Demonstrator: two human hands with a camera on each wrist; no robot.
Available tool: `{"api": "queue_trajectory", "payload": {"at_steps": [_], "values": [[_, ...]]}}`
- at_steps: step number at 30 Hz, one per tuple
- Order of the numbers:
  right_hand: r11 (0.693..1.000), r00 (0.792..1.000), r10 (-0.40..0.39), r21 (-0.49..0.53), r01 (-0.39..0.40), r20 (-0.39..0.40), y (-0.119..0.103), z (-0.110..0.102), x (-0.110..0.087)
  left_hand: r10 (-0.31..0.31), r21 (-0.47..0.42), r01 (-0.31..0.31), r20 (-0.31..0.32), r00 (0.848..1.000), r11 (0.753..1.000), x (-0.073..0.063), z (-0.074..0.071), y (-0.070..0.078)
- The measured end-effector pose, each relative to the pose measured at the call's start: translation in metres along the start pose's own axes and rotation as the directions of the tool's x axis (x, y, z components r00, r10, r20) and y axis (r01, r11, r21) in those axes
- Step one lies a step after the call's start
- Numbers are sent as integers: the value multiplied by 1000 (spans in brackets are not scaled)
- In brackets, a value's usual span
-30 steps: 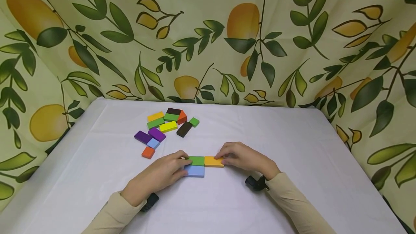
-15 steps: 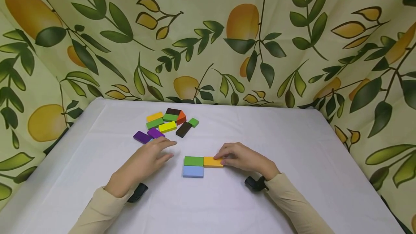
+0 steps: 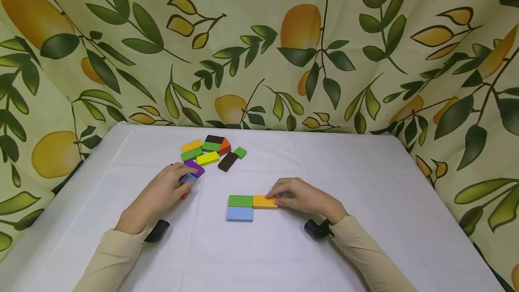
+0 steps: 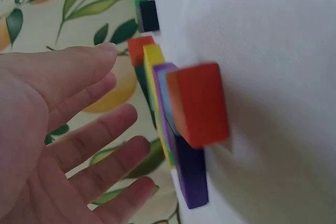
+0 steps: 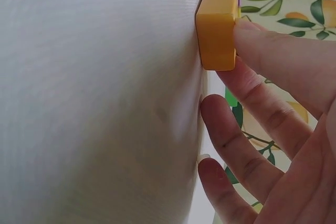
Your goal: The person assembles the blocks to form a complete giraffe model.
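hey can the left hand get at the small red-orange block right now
Probably yes: the uncurled left hand hovers close over the small red-orange block. Nothing lies on that block, and the light blue block beside it leaves its near side free.

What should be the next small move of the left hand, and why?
Probably the left hand should lower and pinch the small blue block. In the head view, this block shows between that hand's thumb and index finger, and the left wrist view shows the fingers spread, holding nothing. The right hand touches an orange block, so the left hand seems freer.
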State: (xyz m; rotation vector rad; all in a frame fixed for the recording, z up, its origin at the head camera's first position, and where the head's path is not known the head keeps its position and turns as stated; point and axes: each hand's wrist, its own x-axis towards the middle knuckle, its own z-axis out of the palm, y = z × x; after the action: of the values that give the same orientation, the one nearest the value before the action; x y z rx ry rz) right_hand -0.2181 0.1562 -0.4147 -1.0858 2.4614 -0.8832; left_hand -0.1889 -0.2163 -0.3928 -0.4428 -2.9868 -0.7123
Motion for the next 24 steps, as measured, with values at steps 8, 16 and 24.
{"api": "queue_trajectory", "payload": {"at_steps": [8, 16, 24], "values": [[1000, 1000, 8, 17, -8, 3, -1, 0, 1, -34, -3, 34, -1, 999, 999, -1, -6, -19], [1000, 1000, 6, 10, -6, 2, -1, 0, 1, -56, 72, 52, 56, 997, 996, 0, -4, -31], [1000, 1000, 13, 8, -13, 1, -2, 0, 1, -51, 94, 45, 60, 997, 995, 0, -5, -33]]}}
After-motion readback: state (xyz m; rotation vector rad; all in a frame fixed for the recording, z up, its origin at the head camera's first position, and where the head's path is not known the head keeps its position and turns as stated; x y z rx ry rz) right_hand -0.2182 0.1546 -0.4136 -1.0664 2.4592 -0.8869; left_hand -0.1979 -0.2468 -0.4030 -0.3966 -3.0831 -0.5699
